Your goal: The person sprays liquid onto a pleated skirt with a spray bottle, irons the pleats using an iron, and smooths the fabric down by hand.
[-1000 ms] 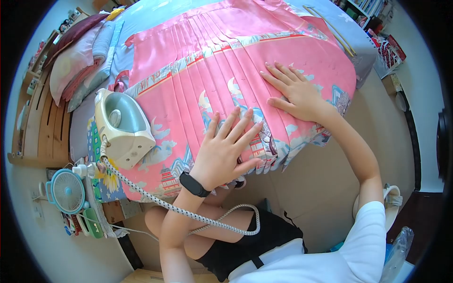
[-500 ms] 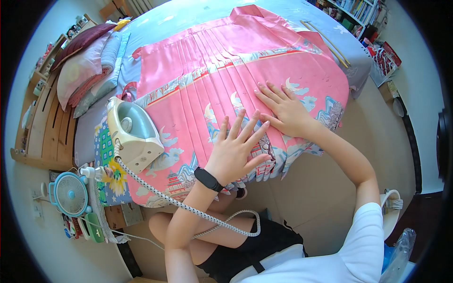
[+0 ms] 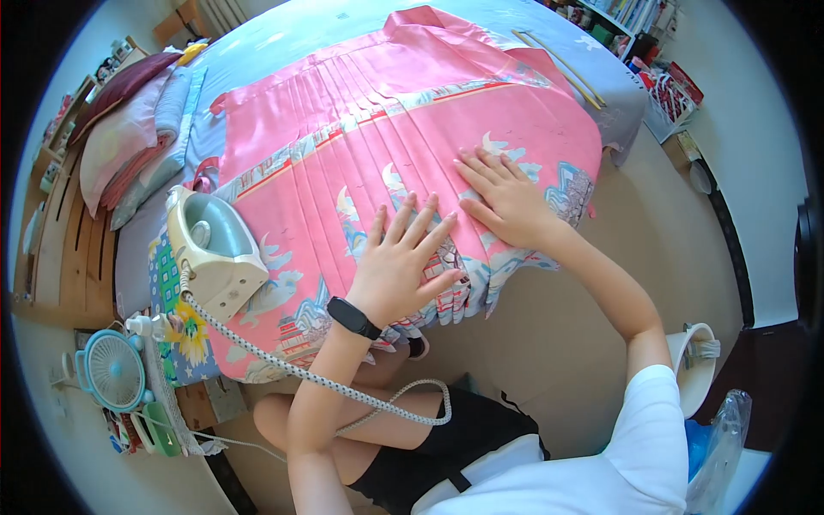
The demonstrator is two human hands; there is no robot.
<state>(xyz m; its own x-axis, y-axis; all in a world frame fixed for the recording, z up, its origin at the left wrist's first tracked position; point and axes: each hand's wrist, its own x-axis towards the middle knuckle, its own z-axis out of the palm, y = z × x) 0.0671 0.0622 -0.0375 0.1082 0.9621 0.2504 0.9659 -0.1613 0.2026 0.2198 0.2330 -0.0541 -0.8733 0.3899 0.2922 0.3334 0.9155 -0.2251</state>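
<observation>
A pink pleated skirt (image 3: pixel 283 184) with printed clouds, birds and pagodas lies spread over the bed edge. My left hand (image 3: pixel 399 270), with a black band at the wrist, rests flat on its lower pleats, fingers spread. To the right, my right hand (image 3: pixel 506 202) lies flat on the cloth too, its fingers extended. Neither hand holds anything. Left of my left hand, a cream steam iron (image 3: pixel 219 257) with a bluish see-through tank stands at the skirt's edge. Its black-and-white cord (image 3: pixel 318 379) passes across my left forearm.
Pillows and folded bedding (image 3: pixel 142 142) are piled at the left on the blue bed (image 3: pixel 283 43). A small blue fan (image 3: pixel 114 371) and a spray bottle (image 3: pixel 150 326) stand lower left. Two thin sticks (image 3: pixel 566 69) lie at the far right of the bed. A white chair (image 3: pixel 693 369) stands at right.
The whole view has shifted, so the scene sits further left. My right hand has moved slightly away from my left hand, and the gap between them is wider. The iron stays in place.
</observation>
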